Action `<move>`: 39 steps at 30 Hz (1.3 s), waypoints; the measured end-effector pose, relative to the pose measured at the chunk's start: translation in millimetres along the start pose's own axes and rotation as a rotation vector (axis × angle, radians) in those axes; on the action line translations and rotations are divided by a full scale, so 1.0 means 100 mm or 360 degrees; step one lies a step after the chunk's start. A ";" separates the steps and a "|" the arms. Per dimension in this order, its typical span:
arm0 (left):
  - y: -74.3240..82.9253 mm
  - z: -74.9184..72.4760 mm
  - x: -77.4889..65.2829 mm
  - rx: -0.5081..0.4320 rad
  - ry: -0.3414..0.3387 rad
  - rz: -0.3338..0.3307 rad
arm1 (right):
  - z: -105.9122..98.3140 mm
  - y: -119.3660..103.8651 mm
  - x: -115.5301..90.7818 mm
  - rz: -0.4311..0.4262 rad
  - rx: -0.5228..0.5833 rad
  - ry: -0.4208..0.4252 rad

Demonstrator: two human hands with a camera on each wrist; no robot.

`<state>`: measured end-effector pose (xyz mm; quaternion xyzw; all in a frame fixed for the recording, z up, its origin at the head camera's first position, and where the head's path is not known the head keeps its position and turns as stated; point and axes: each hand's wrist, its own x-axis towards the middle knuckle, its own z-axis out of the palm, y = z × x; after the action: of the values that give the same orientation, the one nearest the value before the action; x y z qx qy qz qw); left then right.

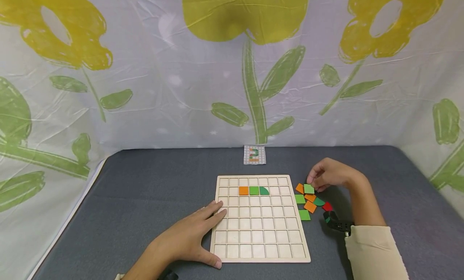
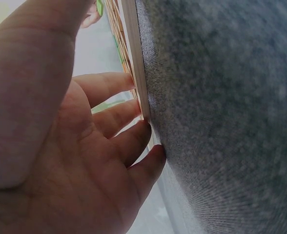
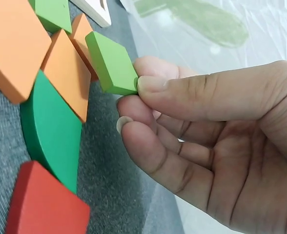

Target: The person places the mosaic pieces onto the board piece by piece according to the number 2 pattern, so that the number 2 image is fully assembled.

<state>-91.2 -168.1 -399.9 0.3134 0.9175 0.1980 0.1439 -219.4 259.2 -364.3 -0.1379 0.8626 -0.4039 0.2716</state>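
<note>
A pale wooden grid board lies on the table. In its second row sit an orange square tile, a green square tile and a dark green quarter-round tile. My left hand rests along the board's left edge, fingers spread and touching the rim. Right of the board, my right hand pinches a light green square tile between thumb and fingertips. That tile is lifted over a loose pile with orange tiles, a dark green quarter-round and a red tile.
Behind the board, a small pattern card shows a coloured figure like a 2 on a grid. Grey cloth covers the table. A white curtain with painted flowers hangs around the back and sides.
</note>
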 end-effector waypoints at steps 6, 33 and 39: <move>0.01 0.00 -0.01 0.0009 0.0005 0.0003 | 0.03 -0.04 0.02 -0.0004 0.0000 -0.0020; 0.01 0.00 0.00 0.0000 0.0000 0.0001 | 0.22 -0.17 0.19 -0.0108 0.0116 -0.0147; 0.01 0.00 0.01 -0.0009 -0.0008 -0.0008 | 0.27 -0.21 0.21 -0.0126 0.0126 -0.0173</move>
<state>-91.5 -167.2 -399.6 0.3111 0.9175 0.1994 0.1475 -220.1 218.8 -369.7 -0.1827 0.8239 -0.4399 0.3071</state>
